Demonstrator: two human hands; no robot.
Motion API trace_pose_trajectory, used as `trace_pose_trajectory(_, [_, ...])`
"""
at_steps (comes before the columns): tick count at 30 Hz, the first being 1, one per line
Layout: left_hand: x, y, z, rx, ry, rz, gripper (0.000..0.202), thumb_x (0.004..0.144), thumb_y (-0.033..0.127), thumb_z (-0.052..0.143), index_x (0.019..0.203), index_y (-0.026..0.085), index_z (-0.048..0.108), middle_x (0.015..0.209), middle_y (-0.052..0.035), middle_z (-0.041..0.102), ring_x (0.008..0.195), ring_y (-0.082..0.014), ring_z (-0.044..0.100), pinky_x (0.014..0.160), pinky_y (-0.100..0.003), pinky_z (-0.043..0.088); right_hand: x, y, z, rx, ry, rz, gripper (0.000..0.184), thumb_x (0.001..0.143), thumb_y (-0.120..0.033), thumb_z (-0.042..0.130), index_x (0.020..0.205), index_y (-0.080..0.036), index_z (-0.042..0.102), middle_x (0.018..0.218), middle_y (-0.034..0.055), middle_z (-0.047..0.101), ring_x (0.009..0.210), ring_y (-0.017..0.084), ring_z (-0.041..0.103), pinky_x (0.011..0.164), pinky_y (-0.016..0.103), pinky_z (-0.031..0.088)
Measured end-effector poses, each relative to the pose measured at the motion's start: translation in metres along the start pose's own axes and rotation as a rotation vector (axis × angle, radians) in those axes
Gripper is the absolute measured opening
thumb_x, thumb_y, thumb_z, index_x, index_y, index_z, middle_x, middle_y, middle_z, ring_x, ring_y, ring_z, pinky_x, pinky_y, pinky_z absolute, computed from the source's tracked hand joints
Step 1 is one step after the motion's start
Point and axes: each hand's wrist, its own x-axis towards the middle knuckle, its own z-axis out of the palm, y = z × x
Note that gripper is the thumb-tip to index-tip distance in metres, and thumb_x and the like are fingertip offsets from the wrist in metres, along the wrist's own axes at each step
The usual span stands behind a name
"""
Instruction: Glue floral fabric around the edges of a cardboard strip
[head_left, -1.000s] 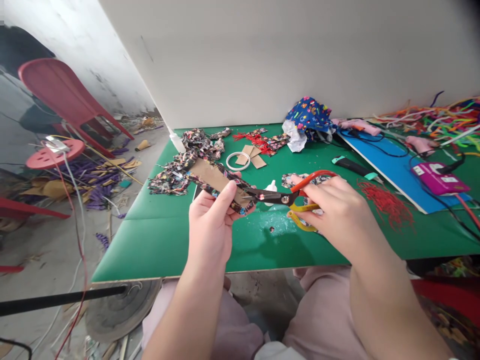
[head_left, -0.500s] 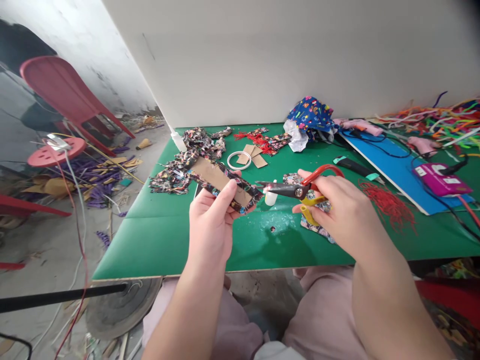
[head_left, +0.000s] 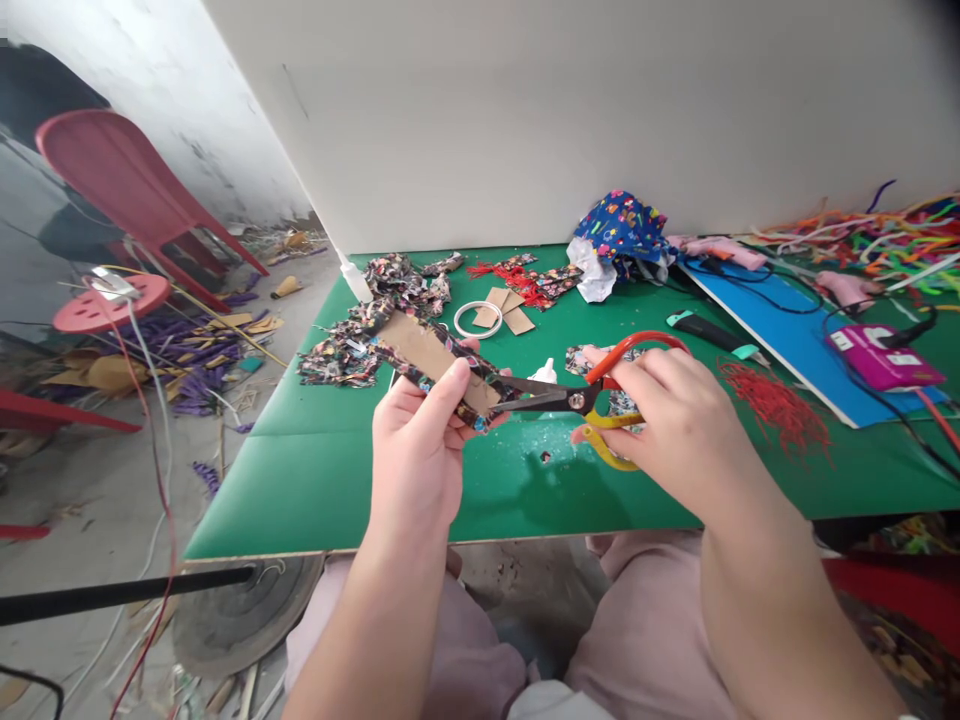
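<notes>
My left hand (head_left: 420,450) pinches a strip of brown cardboard (head_left: 424,352) edged with dark flowered fabric, holding it up over the green table (head_left: 315,470). My right hand (head_left: 675,430) grips scissors (head_left: 577,398) with one red and one yellow handle loop. The dark blades are parted and point left, their tips at the strip's right end beside my left thumb.
Flowered fabric scraps (head_left: 352,345), a white tape ring (head_left: 475,320), cardboard pieces (head_left: 506,312), a small white glue bottle (head_left: 544,373), red threads (head_left: 776,410), a blue board (head_left: 780,330), a pink device (head_left: 877,357), a teal-ended knife (head_left: 709,335) and coloured strips (head_left: 892,240) lie around. Red chairs (head_left: 120,190) stand left.
The scissors drew back right from the strip half a second ago with blades closed, and now have returned left, blades parted at the strip's end. My left hand barely moved.
</notes>
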Motion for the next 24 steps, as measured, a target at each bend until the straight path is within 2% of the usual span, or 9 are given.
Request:
trace_pose_trajectory(6, [-0.0019,0.0005,0.0026,0.013,0.010,-0.016,0.020,0.073,0.025,0.071,0.091,0.016,0.070,0.082,-0.0010,0.072,0.057,-0.0103,0.064,0.053,-0.022,0.058,0.0005,-0.0017,-0.0018,0.007,-0.002,0.025,0.045,0.075,-0.040,0.068,0.110,-0.014,0.060,0.076,0.0049,0.053,0.073,0.023,0.049,0.069,0.035,0.042])
trace_pose_trajectory(14, [-0.0030,-0.0001,0.0026,0.046,0.010,-0.020,0.020,0.073,0.026,0.070,0.091,0.018,0.071,0.093,-0.0028,0.073,0.060,-0.0121,0.066,0.052,-0.021,0.057,0.0003,-0.0020,-0.0011,0.047,0.037,0.043,0.046,0.075,-0.034,0.069,0.117,-0.017,0.059,0.074,0.0037,0.052,0.074,0.022,0.051,0.069,0.033,0.043])
trace_pose_trajectory(19, [-0.0023,0.0002,0.0025,0.039,-0.005,-0.041,0.018,0.074,0.026,0.069,0.090,0.018,0.071,0.090,-0.0021,0.073,0.058,-0.0118,0.066,0.051,-0.022,0.058,0.0000,-0.0023,-0.0019,0.046,0.033,0.066,0.048,0.079,-0.030,0.065,0.124,-0.018,0.056,0.073,0.0039,0.053,0.073,0.021,0.051,0.069,0.033,0.043])
trace_pose_trajectory(24, [-0.0030,0.0011,0.0025,0.028,-0.034,-0.087,0.024,0.072,0.026,0.070,0.094,0.016,0.069,0.079,-0.0013,0.071,0.062,-0.0127,0.067,0.049,-0.018,0.055,0.0001,-0.0034,-0.0001,0.012,0.079,0.093,0.033,0.086,-0.023,0.053,0.118,-0.021,0.061,0.069,0.0035,0.051,0.068,0.020,0.048,0.067,0.032,0.041])
